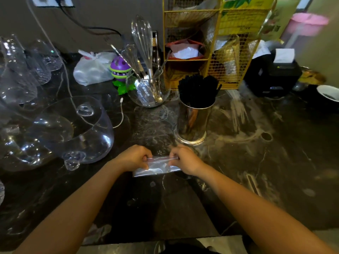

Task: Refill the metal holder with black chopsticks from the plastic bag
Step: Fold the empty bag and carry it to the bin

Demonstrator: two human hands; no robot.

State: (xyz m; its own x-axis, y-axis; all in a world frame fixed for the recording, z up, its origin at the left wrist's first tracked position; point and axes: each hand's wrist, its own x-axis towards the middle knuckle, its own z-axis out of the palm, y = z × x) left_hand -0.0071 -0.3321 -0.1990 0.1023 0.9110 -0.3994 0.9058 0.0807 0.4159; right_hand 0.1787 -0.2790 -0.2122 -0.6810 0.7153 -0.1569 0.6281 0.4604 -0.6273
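Note:
A shiny metal holder (192, 123) stands upright on the dark marble counter, a bit beyond my hands. A dense bundle of black chopsticks (197, 90) sticks out of its top. Just in front of the holder, a small clear plastic bag (156, 166) lies flat on the counter. My left hand (133, 157) pinches the bag's left end and my right hand (184, 159) pinches its right end. The bag looks flat; I see no chopsticks inside it.
Several clear plastic domes (73, 129) crowd the left. A glass bowl with whisks (146, 92), a purple-green toy (120, 70) and a white bag (91, 70) sit behind. A yellow wire rack (211, 43) rises behind the holder, a black printer (275, 74) at right. The counter edge (165, 239) is near me.

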